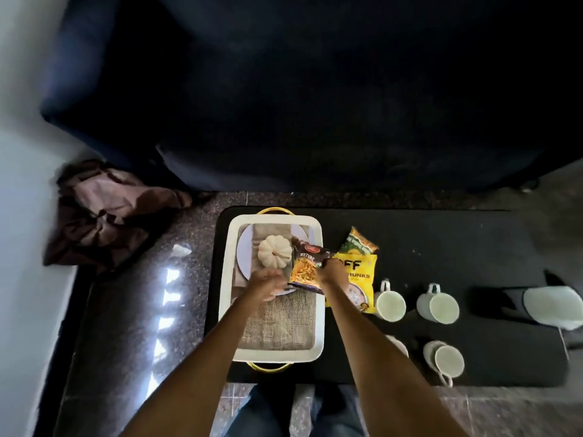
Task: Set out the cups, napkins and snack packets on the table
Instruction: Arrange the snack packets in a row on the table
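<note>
Glossy crinkled packet (306, 269) (perhaps foil)

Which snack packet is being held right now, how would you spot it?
Start at the white tray on the black table. At its right rim, the right hand holds a dark packet showing orange mix. Its neighbours are plain yellow and green.

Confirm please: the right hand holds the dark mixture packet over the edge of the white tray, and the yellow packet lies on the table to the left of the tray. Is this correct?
One detail is wrong. In the head view the yellow packet lies to the right of the white tray, not the left. The right hand does hold the dark mixture packet over the tray's edge.
</note>
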`<state>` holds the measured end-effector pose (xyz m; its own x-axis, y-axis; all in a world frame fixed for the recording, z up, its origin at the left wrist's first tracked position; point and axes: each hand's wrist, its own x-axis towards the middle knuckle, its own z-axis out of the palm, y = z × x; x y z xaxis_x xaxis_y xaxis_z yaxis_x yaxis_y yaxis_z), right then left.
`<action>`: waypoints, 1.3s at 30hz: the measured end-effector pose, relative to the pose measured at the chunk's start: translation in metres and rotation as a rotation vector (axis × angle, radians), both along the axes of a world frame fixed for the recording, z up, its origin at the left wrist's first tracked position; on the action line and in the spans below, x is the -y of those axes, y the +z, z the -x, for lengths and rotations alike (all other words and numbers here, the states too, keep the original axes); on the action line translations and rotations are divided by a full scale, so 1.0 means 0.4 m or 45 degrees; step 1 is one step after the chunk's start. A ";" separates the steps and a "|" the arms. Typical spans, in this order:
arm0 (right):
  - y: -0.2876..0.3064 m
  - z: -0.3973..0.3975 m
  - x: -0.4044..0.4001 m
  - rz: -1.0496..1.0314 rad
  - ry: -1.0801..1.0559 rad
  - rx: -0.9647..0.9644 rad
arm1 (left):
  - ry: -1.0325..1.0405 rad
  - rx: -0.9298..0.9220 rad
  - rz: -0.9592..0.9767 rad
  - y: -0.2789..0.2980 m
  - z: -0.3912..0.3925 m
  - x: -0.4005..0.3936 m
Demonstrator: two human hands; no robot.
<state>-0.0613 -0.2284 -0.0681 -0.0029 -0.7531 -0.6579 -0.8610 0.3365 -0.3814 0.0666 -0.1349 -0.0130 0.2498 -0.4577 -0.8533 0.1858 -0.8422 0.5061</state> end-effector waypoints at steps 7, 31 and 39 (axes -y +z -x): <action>0.157 0.048 0.004 -0.476 0.246 0.550 | -0.007 -0.187 -0.121 0.090 -0.008 0.003; 0.156 0.262 0.161 -0.233 0.624 0.046 | 0.329 -0.380 0.132 0.071 0.072 -0.065; 0.307 0.200 0.215 -0.615 0.467 0.632 | 0.171 -0.499 0.213 0.189 0.082 0.016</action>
<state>-0.1411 -0.3146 0.0549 0.5709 -0.2790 -0.7721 -0.7162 0.2905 -0.6345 0.0339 -0.1414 0.0626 -0.0111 -0.5831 -0.8123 0.4927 -0.7101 0.5030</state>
